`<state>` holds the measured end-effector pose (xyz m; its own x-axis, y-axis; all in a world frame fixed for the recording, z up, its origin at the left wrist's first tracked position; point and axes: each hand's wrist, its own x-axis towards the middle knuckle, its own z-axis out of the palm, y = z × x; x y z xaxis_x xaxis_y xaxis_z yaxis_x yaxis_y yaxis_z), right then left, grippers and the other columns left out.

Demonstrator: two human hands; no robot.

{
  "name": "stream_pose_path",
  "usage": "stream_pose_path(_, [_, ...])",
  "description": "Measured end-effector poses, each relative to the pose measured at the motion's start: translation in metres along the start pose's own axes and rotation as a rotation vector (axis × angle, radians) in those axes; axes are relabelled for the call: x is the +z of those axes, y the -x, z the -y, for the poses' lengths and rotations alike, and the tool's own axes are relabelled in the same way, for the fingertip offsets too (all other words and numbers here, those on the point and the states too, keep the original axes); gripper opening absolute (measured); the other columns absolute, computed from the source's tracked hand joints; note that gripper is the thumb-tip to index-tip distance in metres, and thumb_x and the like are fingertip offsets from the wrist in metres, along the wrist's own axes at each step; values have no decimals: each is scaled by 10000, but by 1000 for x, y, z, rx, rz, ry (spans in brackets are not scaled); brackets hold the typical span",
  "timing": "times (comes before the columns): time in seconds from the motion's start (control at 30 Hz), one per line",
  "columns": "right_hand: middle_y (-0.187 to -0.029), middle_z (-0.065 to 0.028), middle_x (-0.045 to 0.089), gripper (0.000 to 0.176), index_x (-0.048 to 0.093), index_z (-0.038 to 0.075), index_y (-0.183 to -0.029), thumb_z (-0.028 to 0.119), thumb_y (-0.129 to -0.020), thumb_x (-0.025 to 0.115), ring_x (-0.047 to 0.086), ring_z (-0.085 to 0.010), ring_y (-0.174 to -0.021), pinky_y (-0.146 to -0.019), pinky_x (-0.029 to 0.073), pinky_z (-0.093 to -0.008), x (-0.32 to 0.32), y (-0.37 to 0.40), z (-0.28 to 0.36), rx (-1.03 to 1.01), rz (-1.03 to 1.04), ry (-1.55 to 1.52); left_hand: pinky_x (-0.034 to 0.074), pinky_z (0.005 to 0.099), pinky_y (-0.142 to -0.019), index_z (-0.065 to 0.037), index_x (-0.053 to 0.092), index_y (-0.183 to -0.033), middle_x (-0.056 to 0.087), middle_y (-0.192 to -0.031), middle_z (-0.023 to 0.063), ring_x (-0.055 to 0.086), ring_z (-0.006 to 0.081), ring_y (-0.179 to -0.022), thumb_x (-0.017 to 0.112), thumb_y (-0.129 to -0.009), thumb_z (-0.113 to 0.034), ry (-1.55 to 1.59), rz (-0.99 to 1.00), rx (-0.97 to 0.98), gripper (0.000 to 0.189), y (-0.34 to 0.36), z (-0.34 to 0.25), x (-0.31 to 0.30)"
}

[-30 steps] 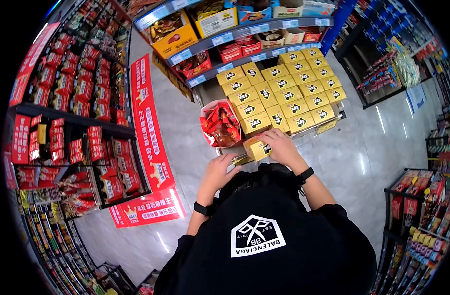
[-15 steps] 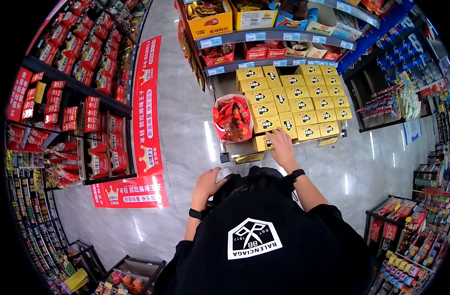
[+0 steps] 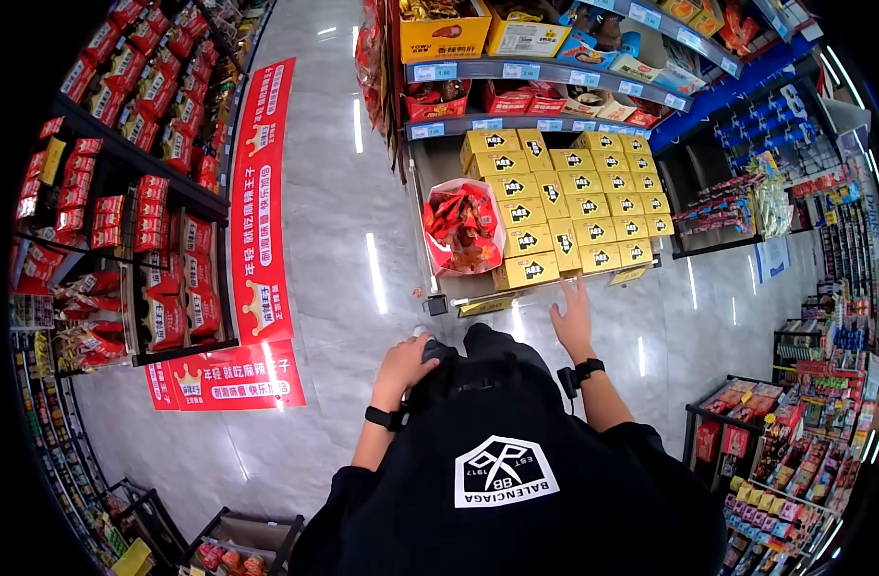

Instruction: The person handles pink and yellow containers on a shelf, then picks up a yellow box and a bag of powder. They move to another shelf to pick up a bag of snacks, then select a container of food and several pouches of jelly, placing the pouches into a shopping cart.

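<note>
My right hand [image 3: 572, 317] is just in front of the stacked yellow boxes [image 3: 599, 230], holding nothing. Its fingers are spread, and the fingertips point at the front edge of the low display shelf. Nearest to them are the front-row yellow box [image 3: 529, 272] and the upright yellow box [image 3: 565, 246] beside it. My left hand [image 3: 407, 366] is down beside my dark-clothed leg, fingers stretched out and holding nothing visible. To the left of the boxes stands a white-sided bin [image 3: 499, 220] filled with red snack packets [image 3: 461, 223].
Behind the boxes rise shelves [image 3: 554, 70] of snack cartons with price tags. A red floor banner [image 3: 264, 202] lies along the left aisle, beside a rack of red packets [image 3: 164, 312]. On the right stands a low rack [image 3: 737, 418]. Grey tiled floor [image 3: 362, 269] surrounds me.
My right hand has come off the front-row yellow box and drawn back toward me, its fingers now spread. My left hand stays by my leg. The view has shifted slightly.
</note>
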<state>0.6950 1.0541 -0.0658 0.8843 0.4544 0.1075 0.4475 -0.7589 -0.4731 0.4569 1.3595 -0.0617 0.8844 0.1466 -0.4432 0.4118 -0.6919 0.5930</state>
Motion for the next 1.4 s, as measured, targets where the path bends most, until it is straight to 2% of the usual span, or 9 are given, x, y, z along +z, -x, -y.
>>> stream_pose_path(0.1, [-1534,-264,317,563,552,71,-1345,133,-808,711,347,-427,-1399,-1110,374,-451,11,53,-56,168,81,-72,518,476,-884,-107,521,-1336,666,-1116,210,638,401,-1044,705,-846,-370,-58,-10,7,586,-1,17,-7])
stream_pose_path(0.17, [-1423,-280,473,497,621,37,-1241,208,-787,729,469,-434,-1295,-1084,395,-455,39,108,-122,401,154,-147,518,476,-882,-108,523,-1330,666,-1120,206,638,401,-1043,707,-842,-368,-77,-14,3,583,-2,27,-16])
stream_pose_path(0.23, [-1185,-227,649,492,643,32,-1219,241,-784,740,630,-374,-1063,-893,526,-439,46,160,-155,757,294,-227,518,476,-879,-108,526,-1323,667,-1125,203,638,400,-1043,710,-839,-367,-100,-18,4,579,-6,36,-22])
stream_pose_path(0.3, [-955,-153,689,471,656,21,-1200,241,-791,734,672,-290,-828,-640,560,-404,37,199,-147,1033,290,-377,519,473,-869,-108,532,-1312,668,-1123,197,640,393,-1035,696,-849,-362,-108,-74,21,553,-12,43,-28])
stream_pose_path(0.37, [-901,-112,659,464,656,32,-1212,225,-796,726,651,-216,-748,-497,516,-361,36,233,-155,1097,341,-382,519,474,-867,-108,539,-1305,670,-1117,196,641,390,-1032,690,-853,-360,-97,-105,60,539,-21,38,-36])
stream_pose_path(0.57, [-1007,-90,670,483,588,46,-1264,217,-827,702,609,-162,-769,-626,504,-326,9,246,-135,1259,233,-670,518,477,-861,-102,564,-1275,674,-1090,197,642,388,-1022,679,-863,-350,-151,-95,156,494,-47,-19,-44])
stream_pose_path(0.87, [-846,-55,684,333,647,4,-1159,149,-859,671,632,-128,-714,-575,496,-284,2,301,-210,948,-98,-881,516,487,-874,-97,573,-1279,665,-1160,201,631,401,-1056,675,-870,-369,-198,71,435,501,-73,-127,60])
stream_pose_path(1.17, [-938,-74,668,313,595,82,-1198,207,-911,600,676,-249,-703,-571,536,-389,14,455,-272,1494,-158,-1057,511,480,-879,-67,567,-1292,653,-1187,211,624,401,-1067,671,-873,-379,-262,325,607,533,-85,-264,157])
stream_pose_path(1.4, [-970,-73,674,248,613,102,-1113,269,-935,565,690,-266,-746,-614,529,-408,15,511,-292,1562,-466,-1212,504,467,-912,-83,567,-1298,648,-1202,207,610,401,-1102,664,-871,-400,-431,570,654,541,-119,-333,222])
